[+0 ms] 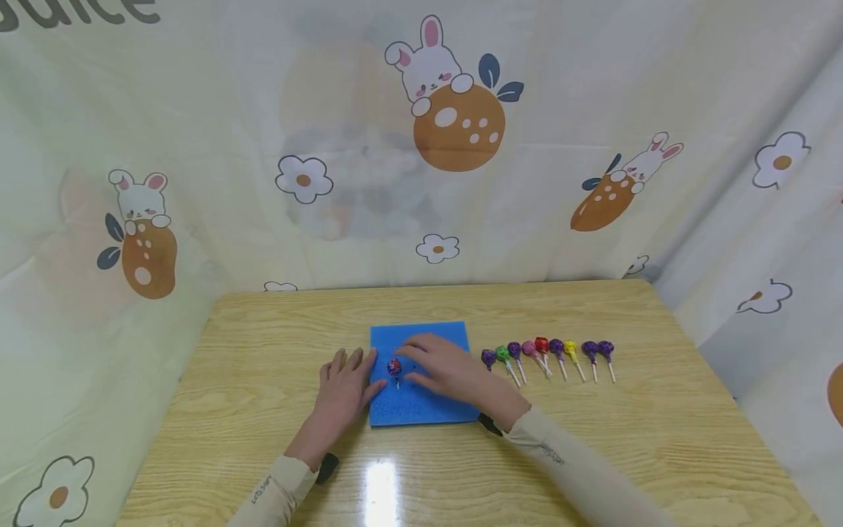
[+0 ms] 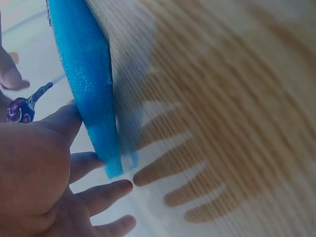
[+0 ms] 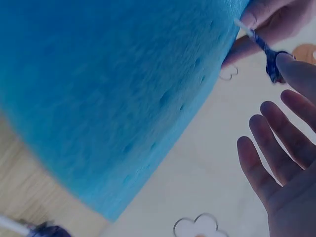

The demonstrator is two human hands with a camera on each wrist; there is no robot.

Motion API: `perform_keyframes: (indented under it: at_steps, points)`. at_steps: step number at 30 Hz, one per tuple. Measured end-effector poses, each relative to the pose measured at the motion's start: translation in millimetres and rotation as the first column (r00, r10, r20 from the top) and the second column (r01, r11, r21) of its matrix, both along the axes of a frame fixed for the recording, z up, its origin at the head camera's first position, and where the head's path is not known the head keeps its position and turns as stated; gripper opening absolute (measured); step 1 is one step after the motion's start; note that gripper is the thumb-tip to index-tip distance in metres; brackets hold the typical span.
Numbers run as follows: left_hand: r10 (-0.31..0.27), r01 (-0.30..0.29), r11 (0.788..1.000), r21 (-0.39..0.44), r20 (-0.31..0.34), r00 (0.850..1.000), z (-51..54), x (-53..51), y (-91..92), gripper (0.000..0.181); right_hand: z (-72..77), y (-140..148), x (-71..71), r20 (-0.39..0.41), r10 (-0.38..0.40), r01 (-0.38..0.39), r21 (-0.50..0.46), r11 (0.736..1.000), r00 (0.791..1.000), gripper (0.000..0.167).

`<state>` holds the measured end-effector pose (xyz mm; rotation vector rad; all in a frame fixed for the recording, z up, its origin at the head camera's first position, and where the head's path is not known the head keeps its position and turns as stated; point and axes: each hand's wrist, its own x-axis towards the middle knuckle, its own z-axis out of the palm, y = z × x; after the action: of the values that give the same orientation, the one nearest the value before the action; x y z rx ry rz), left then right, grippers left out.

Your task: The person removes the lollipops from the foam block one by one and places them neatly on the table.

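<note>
A blue foam sheet (image 1: 428, 411) lies on the table, with several small holes showing in the right wrist view. One lollipop (image 1: 394, 367) in a dark patterned wrapper stands on the foam's left part, candy end up, its stick meeting the foam. My left hand (image 1: 344, 388) rests at the foam's left edge, fingers spread, thumb and index finger (image 2: 86, 165) touching it. Over the foam, my right hand (image 1: 444, 368) has its thumb and fingers parted beside the lollipop. In the left wrist view the right fingertips (image 2: 11, 78) look apart from the candy (image 2: 19, 109).
Right of the foam, a row of lollipops lies on the wooden table (image 1: 263, 322), including a green one (image 1: 503, 353), a red one (image 1: 541, 344) and a yellow one (image 1: 570, 347). A printed curtain (image 1: 369, 256) hangs behind the table.
</note>
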<state>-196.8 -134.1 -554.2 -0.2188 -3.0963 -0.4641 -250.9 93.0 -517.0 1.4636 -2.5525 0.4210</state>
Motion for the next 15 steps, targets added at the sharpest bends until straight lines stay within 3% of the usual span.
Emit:
perform_keyframes:
  at_steps: [9,15]
  points:
    - [-0.017,0.018,1.0,-0.024,0.022,1.0,1.8,-11.4,-6.3,0.062,-7.7,-19,-7.6,-0.071,-0.01,0.011,0.019,1.0,0.997,0.039]
    - [-0.03,0.031,0.999,-0.025,0.027,0.999,5.2,-16.9,-10.4,0.061,-11.4,-25,-12.0,-0.085,-0.007,0.004,-0.029,1.0,0.996,0.035]
